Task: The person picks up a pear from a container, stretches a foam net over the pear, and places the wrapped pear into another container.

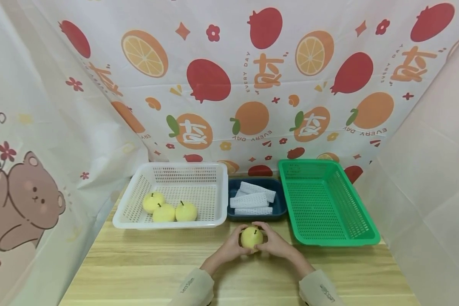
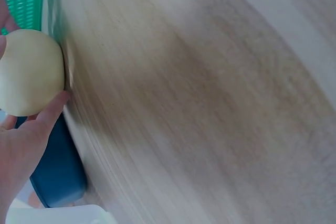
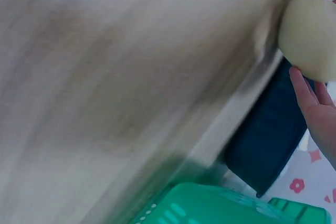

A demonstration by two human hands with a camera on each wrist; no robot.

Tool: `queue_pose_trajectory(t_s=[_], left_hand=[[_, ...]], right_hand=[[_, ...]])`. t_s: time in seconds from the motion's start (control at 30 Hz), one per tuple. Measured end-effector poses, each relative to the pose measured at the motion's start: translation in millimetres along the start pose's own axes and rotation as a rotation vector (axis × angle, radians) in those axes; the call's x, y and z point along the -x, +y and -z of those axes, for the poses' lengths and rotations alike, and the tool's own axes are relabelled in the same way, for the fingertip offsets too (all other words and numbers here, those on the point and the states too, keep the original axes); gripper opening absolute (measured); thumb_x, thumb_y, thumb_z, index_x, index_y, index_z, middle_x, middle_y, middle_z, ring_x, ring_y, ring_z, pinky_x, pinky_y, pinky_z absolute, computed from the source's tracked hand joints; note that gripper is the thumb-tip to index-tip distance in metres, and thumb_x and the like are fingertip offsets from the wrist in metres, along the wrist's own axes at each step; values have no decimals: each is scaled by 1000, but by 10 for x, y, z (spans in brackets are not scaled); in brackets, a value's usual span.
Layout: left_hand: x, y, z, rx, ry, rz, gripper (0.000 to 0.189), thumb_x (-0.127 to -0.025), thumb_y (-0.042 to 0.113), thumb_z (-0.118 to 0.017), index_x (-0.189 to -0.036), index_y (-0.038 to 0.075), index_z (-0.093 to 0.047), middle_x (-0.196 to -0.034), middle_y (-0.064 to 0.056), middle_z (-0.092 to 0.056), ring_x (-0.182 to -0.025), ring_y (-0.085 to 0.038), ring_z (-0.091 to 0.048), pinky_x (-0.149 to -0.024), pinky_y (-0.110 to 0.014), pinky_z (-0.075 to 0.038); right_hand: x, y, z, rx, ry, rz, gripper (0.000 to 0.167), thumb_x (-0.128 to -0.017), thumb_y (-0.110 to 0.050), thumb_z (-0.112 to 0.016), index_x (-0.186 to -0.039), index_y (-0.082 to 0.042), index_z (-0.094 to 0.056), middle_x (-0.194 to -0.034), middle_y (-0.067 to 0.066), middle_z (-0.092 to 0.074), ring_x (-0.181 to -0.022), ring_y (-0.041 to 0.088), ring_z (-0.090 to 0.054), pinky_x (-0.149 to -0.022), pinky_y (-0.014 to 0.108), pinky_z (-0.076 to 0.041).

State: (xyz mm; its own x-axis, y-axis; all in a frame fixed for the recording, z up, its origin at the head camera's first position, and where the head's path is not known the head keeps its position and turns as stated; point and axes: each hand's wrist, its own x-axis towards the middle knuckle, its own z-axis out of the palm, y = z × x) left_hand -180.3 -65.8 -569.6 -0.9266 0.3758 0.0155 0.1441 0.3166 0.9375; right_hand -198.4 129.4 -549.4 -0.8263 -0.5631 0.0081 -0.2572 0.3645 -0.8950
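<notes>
A round yellow pear [image 1: 251,237] with a dark stem is held between both hands, just in front of the dark blue tray. My left hand [image 1: 231,247] grips its left side, with thumb and fingers curved around it. From the right, my right hand [image 1: 277,244] holds the same pear. In the left wrist view the pear [image 2: 32,72] shows bare skin, with the left thumb low on its side. The right wrist view shows the pear [image 3: 310,38] with right fingertips touching it. Whether it touches the table is hard to tell.
At left stands a white basket [image 1: 210,224] with several pears, three visible for certain. White foam net sleeves [image 1: 248,200] lie in the dark blue tray [image 1: 257,217] at the centre. A green basket [image 1: 313,204] stands on the right. Behind hangs a fruit-print curtain [image 1: 229,85].
</notes>
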Motion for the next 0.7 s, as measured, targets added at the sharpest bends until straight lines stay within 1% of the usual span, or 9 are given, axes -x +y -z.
queue_pose_trajectory(t_s=[0.1, 0.17, 0.27, 0.33, 0.43, 0.5, 0.57, 0.63, 0.7], left_hand=[[-13, 8, -15, -13, 5, 9, 77, -71, 8, -77, -133, -4, -34, -125, -21, -43, -102, -30, -48, -84, -48, -42], [-19, -2, -16, -13, 9, 17, 77, -71, 10, -78, -133, -4, -34, -126, -20, -43, -104, -29, -48, -86, -47, -41], [-18, -27, -15, -15, 17, 17, 76, -73, 12, -78, -133, -3, -35, -127, -19, -44, -108, -30, -46, -90, -48, -39], [-13, -41, -15, -19, 26, 14, 75, -73, 13, -77, -133, -3, -35, -127, -19, -44, -110, -32, -45, -91, -50, -37], [-5, -55, -20, -21, 34, 9, 75, -74, 13, -77, -133, -4, -35, -126, -19, -44, -111, -32, -44, -92, -51, -36], [-1, -60, -22, -18, 38, 3, 74, -74, 12, -77, -133, -4, -35, -126, -19, -44, -111, -33, -44, -92, -51, -37], [-1, -63, -24, -10, 40, 1, 74, -73, 11, -77, -133, -4, -36, -125, -19, -45, -110, -32, -45, -91, -51, -37], [-3, -68, -25, -3, 43, -1, 74, -74, 12, -77, -133, -4, -36, -125, -18, -45, -110, -31, -46, -90, -49, -39], [-6, -81, -28, 38, 52, 8, 72, -75, 13, -76, -132, -5, -36, -126, -20, -44, -109, -32, -46, -89, -47, -40]], right_hand=[[18, -208, 94, -49, 9, 17, 62, -84, -5, -66, -136, 3, -33, -137, 23, -32, -123, 43, -32, -93, 57, -34], [-2, -339, 150, -85, 39, 35, 57, -84, 0, -63, -134, 7, -35, -135, 27, -33, -123, 45, -31, -93, 60, -31], [-110, -332, 194, -95, 112, 78, 48, -86, 2, -60, -130, 8, -41, -131, 26, -40, -122, 42, -35, -93, 56, -34], [-194, -307, 217, -71, 178, 82, 42, -87, 2, -60, -127, 5, -47, -128, 23, -45, -119, 40, -40, -92, 52, -38], [-321, -309, 254, -35, 261, 34, 35, -89, -5, -60, -123, -4, -53, -127, 15, -48, -116, 35, -45, -89, 44, -44], [-405, -345, 272, -13, 304, 12, 32, -89, -5, -59, -121, -7, -55, -126, 14, -48, -114, 36, -47, -86, 42, -46], [-495, -376, 285, 39, 338, -5, 30, -89, -7, -59, -119, -7, -57, -126, 14, -49, -115, 34, -46, -85, 41, -47], [-589, -391, 291, 108, 366, -5, 30, -88, -7, -60, -118, -5, -57, -124, 14, -49, -115, 33, -45, -86, 42, -46], [-676, -388, 291, 172, 391, -8, 30, -88, -7, -60, -117, -4, -58, -122, 13, -51, -114, 31, -46, -87, 43, -45]])
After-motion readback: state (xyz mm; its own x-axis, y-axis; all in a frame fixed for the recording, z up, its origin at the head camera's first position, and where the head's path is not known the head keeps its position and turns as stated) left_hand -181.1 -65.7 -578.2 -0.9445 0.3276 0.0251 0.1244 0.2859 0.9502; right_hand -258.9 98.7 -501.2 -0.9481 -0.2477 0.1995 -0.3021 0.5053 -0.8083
